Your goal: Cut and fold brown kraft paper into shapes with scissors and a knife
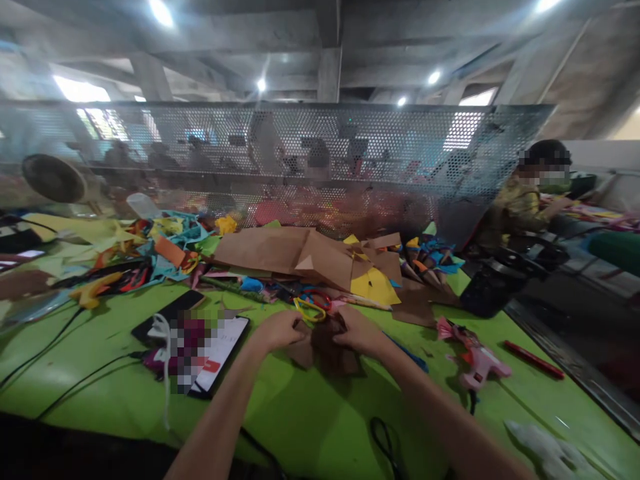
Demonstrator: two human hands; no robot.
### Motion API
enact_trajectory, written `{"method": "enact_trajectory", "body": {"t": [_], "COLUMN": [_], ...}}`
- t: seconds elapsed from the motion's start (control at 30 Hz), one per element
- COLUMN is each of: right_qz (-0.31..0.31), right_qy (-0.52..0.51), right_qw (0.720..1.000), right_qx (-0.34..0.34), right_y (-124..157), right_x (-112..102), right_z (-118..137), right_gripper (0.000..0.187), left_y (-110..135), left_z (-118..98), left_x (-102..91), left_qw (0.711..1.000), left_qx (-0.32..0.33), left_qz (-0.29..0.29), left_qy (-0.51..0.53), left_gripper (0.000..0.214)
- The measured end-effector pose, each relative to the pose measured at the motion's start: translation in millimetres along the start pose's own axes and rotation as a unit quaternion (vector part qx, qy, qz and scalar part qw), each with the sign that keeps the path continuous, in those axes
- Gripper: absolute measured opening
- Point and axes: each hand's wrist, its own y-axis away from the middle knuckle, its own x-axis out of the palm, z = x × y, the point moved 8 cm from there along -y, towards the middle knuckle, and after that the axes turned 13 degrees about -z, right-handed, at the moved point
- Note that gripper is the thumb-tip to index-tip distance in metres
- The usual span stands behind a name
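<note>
Both my hands are over the middle of the green table, closed on a brown paper piece that looks folded or bent. My left hand pinches its left side, and my right hand grips the right side. Just beyond my fingers lie scissors with yellow handles and a red-handled tool. Left of my left forearm is a tablet with a lit screen. A pink glue gun rests to the right of my right hand, with a red pen beside it.
Large brown paper and coloured scraps pile along the back, before a perforated metal screen. At left are a yellow glue gun, a dark phone and cables. A person sits at right, past the table edge.
</note>
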Motion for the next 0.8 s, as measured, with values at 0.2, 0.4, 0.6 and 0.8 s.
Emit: {"method": "enact_trajectory", "body": {"t": [0.2, 0.4, 0.6, 0.8], "right_qz": [-0.01, -0.07, -0.172, -0.194], "right_qy": [-0.008, -0.235, -0.231, -0.084], "right_qw": [0.999, 0.962, 0.953, 0.975], "right_qx": [0.043, 0.122, 0.091, 0.07], "right_y": [10, 14, 4, -31], "right_x": [-10, -68, -83, -97], "right_z": [-4, -6, -9, -32], "right_gripper": [0.022, 0.029, 0.026, 0.029], "left_y": [-4, -13, -33, -60], "left_z": [5, -17, -80, -86], "left_x": [-12.9, -24.4, -1.7, 16.6], "left_qw": [1.0, 0.984, 0.884, 0.809], "left_qx": [0.006, -0.014, -0.039, -0.041], "left_qz": [0.0, -0.093, -0.078, -0.092], "left_qy": [0.021, 0.15, 0.459, 0.58], "left_gripper": [0.007, 0.014, 0.031, 0.042]}}
